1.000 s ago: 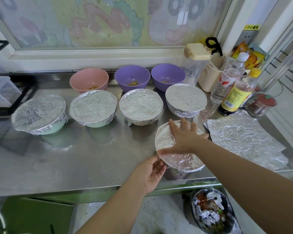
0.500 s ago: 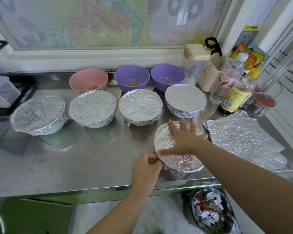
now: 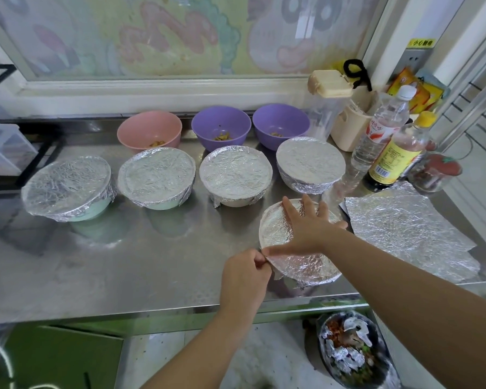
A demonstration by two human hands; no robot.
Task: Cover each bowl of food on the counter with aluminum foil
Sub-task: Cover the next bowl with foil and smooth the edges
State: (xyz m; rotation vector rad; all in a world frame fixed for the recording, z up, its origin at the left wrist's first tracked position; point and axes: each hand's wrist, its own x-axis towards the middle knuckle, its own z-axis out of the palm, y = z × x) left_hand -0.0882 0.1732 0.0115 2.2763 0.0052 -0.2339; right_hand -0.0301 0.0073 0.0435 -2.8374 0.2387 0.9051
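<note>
A foil-covered bowl [image 3: 306, 265] stands near the counter's front edge. My right hand [image 3: 306, 226] lies flat on its foil top, fingers spread. My left hand [image 3: 247, 273] pinches the foil at the bowl's left rim. Behind it stands a row of several foil-covered bowls [image 3: 236, 175]. At the back are a pink bowl [image 3: 149, 130] and two purple bowls [image 3: 220, 127] [image 3: 281, 126], uncovered, with a little food inside. Loose foil sheets [image 3: 404, 231] lie flat to the right.
Two bottles [image 3: 387, 136] [image 3: 396, 161], a beige container [image 3: 348, 127] and a glass jar [image 3: 432, 172] crowd the back right. The steel counter [image 3: 110, 262] stretches left. A bin with foil scraps [image 3: 351, 352] sits on the floor below.
My left hand has risen from an open pose below the bowl to its left rim and closed its fingers on the foil edge. My right hand stays flat on top.
</note>
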